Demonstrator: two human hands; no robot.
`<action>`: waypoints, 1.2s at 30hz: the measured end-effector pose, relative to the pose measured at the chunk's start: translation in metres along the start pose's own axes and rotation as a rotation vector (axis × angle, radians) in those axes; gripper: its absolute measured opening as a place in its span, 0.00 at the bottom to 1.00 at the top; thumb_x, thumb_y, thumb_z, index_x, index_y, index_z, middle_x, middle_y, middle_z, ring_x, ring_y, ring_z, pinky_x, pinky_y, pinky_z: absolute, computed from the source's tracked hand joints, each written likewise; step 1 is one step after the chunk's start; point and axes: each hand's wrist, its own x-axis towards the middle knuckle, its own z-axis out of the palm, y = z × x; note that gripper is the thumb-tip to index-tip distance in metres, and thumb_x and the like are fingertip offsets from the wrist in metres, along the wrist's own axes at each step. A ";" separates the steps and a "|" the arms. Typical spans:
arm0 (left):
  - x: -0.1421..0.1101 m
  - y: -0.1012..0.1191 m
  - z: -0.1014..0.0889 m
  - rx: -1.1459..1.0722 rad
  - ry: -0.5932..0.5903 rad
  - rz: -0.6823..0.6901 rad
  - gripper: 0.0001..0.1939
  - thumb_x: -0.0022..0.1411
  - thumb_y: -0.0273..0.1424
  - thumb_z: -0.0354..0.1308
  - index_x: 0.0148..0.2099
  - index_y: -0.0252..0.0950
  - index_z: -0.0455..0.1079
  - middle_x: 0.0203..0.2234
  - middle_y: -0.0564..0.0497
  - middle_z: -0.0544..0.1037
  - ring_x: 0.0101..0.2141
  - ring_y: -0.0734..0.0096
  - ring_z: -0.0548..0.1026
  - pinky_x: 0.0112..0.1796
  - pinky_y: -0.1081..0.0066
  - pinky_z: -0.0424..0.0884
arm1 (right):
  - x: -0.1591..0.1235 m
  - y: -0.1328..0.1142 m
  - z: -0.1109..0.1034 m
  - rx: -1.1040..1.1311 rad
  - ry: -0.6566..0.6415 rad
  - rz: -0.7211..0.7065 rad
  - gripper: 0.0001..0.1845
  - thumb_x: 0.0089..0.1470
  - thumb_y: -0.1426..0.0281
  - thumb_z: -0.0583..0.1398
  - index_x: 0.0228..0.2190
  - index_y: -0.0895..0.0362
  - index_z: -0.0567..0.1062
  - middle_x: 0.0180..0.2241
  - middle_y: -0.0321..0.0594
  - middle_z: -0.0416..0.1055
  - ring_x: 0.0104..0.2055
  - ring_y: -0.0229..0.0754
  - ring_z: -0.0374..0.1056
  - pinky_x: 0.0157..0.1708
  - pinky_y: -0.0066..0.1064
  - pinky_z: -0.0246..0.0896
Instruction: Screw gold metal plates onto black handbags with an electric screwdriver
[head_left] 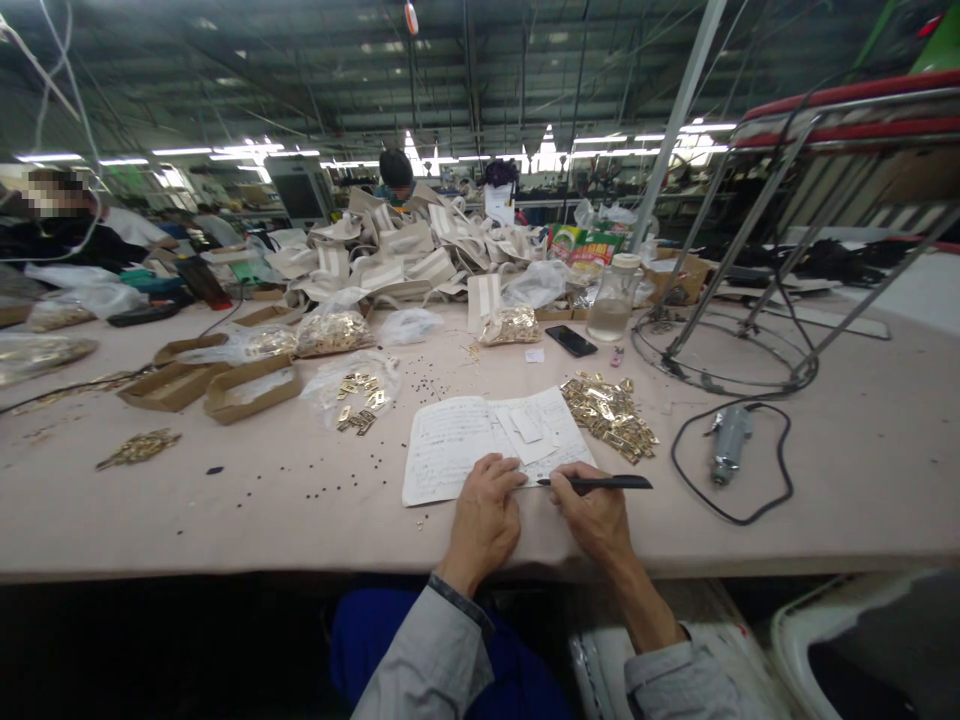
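An open notebook [480, 440] with handwriting and loose paper slips lies on the pale table [300, 500] in front of me. My left hand [484, 520] rests on the notebook's near edge, fingers curled down onto the page. My right hand [592, 515] sits just right of it, closed on a black pen [600, 482] that lies almost level, tip pointing left at the page's lower edge. A heap of small gold metal pieces [609, 415] lies just beyond my right hand.
Cardboard boxes [251, 388], bags of gold parts [334, 332], a phone [571, 340], a glass jar [613, 300] and a corded tool [727, 440] sit on the table. An upturned stool [750, 260] stands at right. Beige bags [405, 255] are piled behind; other people work beyond.
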 end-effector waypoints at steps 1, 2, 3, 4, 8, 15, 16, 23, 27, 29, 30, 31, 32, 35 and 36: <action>0.000 0.000 0.000 0.001 0.001 -0.001 0.26 0.52 0.13 0.52 0.48 0.38 0.80 0.54 0.49 0.80 0.59 0.54 0.67 0.64 0.48 0.65 | 0.000 0.000 0.000 0.009 -0.014 0.000 0.15 0.55 0.60 0.61 0.25 0.57 0.79 0.21 0.38 0.73 0.25 0.42 0.68 0.29 0.31 0.63; 0.000 -0.001 0.001 0.003 0.001 -0.002 0.27 0.52 0.13 0.52 0.48 0.37 0.80 0.55 0.49 0.80 0.59 0.54 0.67 0.64 0.47 0.65 | 0.000 -0.001 0.000 0.017 -0.026 -0.002 0.15 0.55 0.60 0.61 0.25 0.57 0.78 0.21 0.38 0.73 0.25 0.42 0.68 0.29 0.31 0.63; 0.000 -0.001 0.001 0.005 0.000 -0.003 0.27 0.52 0.13 0.52 0.48 0.37 0.80 0.55 0.49 0.80 0.60 0.54 0.67 0.65 0.47 0.64 | 0.000 -0.002 0.000 0.022 -0.037 -0.006 0.15 0.55 0.59 0.61 0.25 0.57 0.78 0.21 0.38 0.73 0.24 0.42 0.68 0.29 0.31 0.63; -0.001 -0.001 0.001 0.006 0.001 -0.002 0.26 0.52 0.13 0.52 0.48 0.37 0.80 0.55 0.49 0.80 0.60 0.55 0.67 0.65 0.48 0.64 | -0.001 -0.002 -0.001 0.025 -0.046 -0.010 0.15 0.54 0.59 0.61 0.24 0.57 0.78 0.21 0.38 0.73 0.24 0.42 0.68 0.28 0.31 0.63; -0.001 -0.003 0.001 0.006 0.000 0.007 0.26 0.52 0.13 0.52 0.48 0.37 0.80 0.55 0.49 0.80 0.60 0.56 0.67 0.65 0.49 0.64 | 0.000 -0.003 0.000 0.026 -0.069 -0.015 0.15 0.55 0.59 0.61 0.24 0.57 0.78 0.20 0.38 0.74 0.24 0.42 0.68 0.28 0.31 0.63; -0.001 -0.002 0.002 0.009 -0.003 0.009 0.26 0.53 0.13 0.52 0.48 0.37 0.80 0.55 0.49 0.80 0.59 0.56 0.67 0.64 0.49 0.65 | 0.000 -0.004 0.000 0.024 -0.065 -0.018 0.15 0.55 0.60 0.61 0.23 0.56 0.78 0.20 0.38 0.73 0.24 0.42 0.68 0.28 0.32 0.63; -0.001 -0.002 0.002 0.009 -0.003 0.008 0.26 0.53 0.13 0.52 0.48 0.37 0.80 0.55 0.49 0.80 0.59 0.56 0.67 0.65 0.50 0.65 | 0.000 -0.004 0.000 0.024 -0.065 -0.015 0.15 0.55 0.60 0.61 0.23 0.56 0.78 0.20 0.38 0.73 0.24 0.42 0.68 0.28 0.32 0.63; -0.001 -0.001 0.000 0.009 0.001 0.008 0.26 0.53 0.13 0.52 0.48 0.37 0.80 0.55 0.49 0.80 0.59 0.56 0.67 0.65 0.50 0.65 | 0.000 -0.003 0.000 0.021 -0.068 0.003 0.15 0.55 0.59 0.62 0.24 0.56 0.78 0.21 0.38 0.74 0.25 0.43 0.69 0.29 0.32 0.64; -0.001 -0.001 0.000 0.008 0.005 0.014 0.26 0.52 0.13 0.52 0.48 0.37 0.80 0.55 0.49 0.80 0.59 0.56 0.67 0.65 0.50 0.65 | 0.000 -0.004 0.000 0.025 -0.071 0.009 0.15 0.55 0.59 0.62 0.24 0.56 0.78 0.21 0.38 0.73 0.25 0.43 0.68 0.29 0.33 0.64; -0.001 -0.001 -0.001 0.006 0.006 0.014 0.26 0.52 0.13 0.52 0.48 0.37 0.80 0.54 0.49 0.80 0.58 0.56 0.68 0.64 0.49 0.65 | 0.000 -0.005 0.000 0.023 -0.066 0.009 0.15 0.54 0.59 0.62 0.24 0.56 0.78 0.21 0.38 0.73 0.25 0.43 0.69 0.29 0.32 0.64; -0.001 -0.001 -0.001 0.004 0.007 0.013 0.26 0.53 0.13 0.52 0.48 0.38 0.80 0.54 0.49 0.80 0.58 0.55 0.68 0.64 0.48 0.66 | 0.000 -0.005 0.001 0.021 -0.065 0.009 0.15 0.54 0.59 0.62 0.24 0.56 0.78 0.21 0.38 0.73 0.25 0.43 0.69 0.29 0.32 0.64; -0.001 -0.001 -0.001 0.003 0.008 0.012 0.26 0.53 0.13 0.52 0.48 0.38 0.80 0.54 0.49 0.80 0.58 0.55 0.68 0.64 0.48 0.66 | 0.000 -0.005 0.001 0.018 -0.065 0.010 0.15 0.54 0.59 0.62 0.24 0.56 0.78 0.21 0.38 0.73 0.25 0.43 0.69 0.29 0.32 0.64; -0.001 -0.001 0.000 0.001 0.008 0.011 0.26 0.53 0.13 0.51 0.48 0.38 0.80 0.54 0.50 0.80 0.58 0.55 0.68 0.64 0.48 0.66 | 0.000 -0.005 0.001 0.017 -0.066 0.009 0.15 0.54 0.59 0.62 0.24 0.56 0.78 0.21 0.38 0.73 0.25 0.43 0.69 0.29 0.32 0.64; -0.001 -0.001 0.000 0.000 0.007 0.010 0.26 0.52 0.13 0.51 0.48 0.38 0.80 0.55 0.49 0.80 0.59 0.55 0.68 0.64 0.48 0.65 | 0.000 -0.005 0.001 0.017 -0.063 0.007 0.15 0.54 0.59 0.62 0.24 0.56 0.78 0.21 0.38 0.73 0.25 0.43 0.68 0.29 0.32 0.64; -0.001 -0.001 0.000 0.000 0.004 0.009 0.26 0.52 0.13 0.51 0.48 0.37 0.80 0.55 0.49 0.80 0.59 0.55 0.68 0.64 0.48 0.65 | 0.000 -0.006 0.001 0.017 -0.059 0.006 0.15 0.54 0.59 0.62 0.23 0.56 0.78 0.20 0.38 0.73 0.24 0.43 0.68 0.28 0.32 0.64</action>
